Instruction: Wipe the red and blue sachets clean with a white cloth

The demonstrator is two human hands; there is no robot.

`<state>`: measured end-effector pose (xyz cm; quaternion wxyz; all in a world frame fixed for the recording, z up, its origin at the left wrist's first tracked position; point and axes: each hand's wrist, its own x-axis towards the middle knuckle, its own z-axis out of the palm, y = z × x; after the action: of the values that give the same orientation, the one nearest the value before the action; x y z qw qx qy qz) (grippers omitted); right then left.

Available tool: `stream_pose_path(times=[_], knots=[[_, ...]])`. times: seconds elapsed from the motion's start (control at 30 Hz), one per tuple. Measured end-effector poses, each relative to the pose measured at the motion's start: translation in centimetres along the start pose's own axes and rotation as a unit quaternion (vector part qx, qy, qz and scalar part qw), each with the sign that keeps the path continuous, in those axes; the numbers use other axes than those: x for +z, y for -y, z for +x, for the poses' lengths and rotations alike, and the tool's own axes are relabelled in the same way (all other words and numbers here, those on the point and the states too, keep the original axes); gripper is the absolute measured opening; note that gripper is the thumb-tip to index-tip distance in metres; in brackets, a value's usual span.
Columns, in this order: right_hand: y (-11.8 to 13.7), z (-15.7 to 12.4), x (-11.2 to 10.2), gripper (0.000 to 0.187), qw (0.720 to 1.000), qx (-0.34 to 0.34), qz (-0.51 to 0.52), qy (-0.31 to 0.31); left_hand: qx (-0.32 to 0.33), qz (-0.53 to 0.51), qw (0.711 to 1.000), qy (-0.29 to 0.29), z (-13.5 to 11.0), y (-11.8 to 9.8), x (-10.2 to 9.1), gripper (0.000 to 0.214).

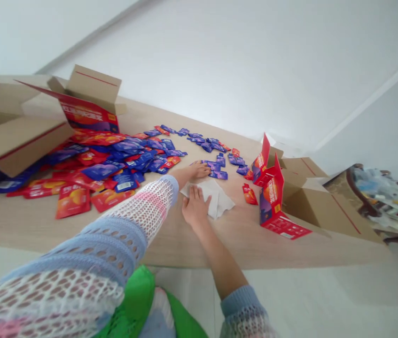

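Note:
My right hand (196, 205) lies flat, fingers stretched out, on a folded white cloth or tissue (216, 197) on the wooden table (170, 234). Just beyond it my left hand (199, 170) reaches across, fingers stretched forward and palm down. Its fingertips are beside several small blue sachets (219, 174), and I cannot tell whether they touch. A curved line of blue and red sachets (206, 146) runs behind my hands. To the left of my left forearm is a large loose heap of red and blue sachets (128, 152).
Red printed cartons with open flaps stand at the right (272, 202) and back left (89, 117). An open cardboard box (26, 136) is at the far left. Single red sachets (250, 194) lie near the right carton. A white wall (237, 61) borders the table's far edge.

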<state>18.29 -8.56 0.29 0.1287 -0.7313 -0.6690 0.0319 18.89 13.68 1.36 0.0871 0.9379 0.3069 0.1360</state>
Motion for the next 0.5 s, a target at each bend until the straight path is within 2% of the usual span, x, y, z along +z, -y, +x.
stream_pose_path(times=[0.17, 0.27, 0.33, 0.4, 0.5], knots=[[0.2, -3.0, 0.0, 0.056, 1.000, 0.015, -0.017, 0.009, 0.043, 0.015, 0.997, 0.070, -7.7, -0.5, -1.5, 0.021], [0.3, -4.9, -0.1, 0.055, 1.000, 0.019, -0.019, 0.013, 0.066, 0.026, 0.995, 0.075, -12.8, -1.4, -2.0, 0.026], [0.3, -5.8, -0.2, 0.054, 1.000, 0.008, -0.020, 0.009, 0.051, 0.040, 0.997, 0.035, -16.2, -2.6, -2.1, 0.031], [0.2, -6.5, -0.4, 0.051, 1.000, -0.011, -0.022, -0.005, -0.008, 0.062, 0.997, -0.038, -19.1, -3.9, -1.8, 0.035], [0.0, -7.1, -0.9, 0.045, 0.998, -0.050, -0.033, -0.030, -0.068, 0.075, 0.988, -0.116, -22.0, -5.7, -1.7, 0.038]])
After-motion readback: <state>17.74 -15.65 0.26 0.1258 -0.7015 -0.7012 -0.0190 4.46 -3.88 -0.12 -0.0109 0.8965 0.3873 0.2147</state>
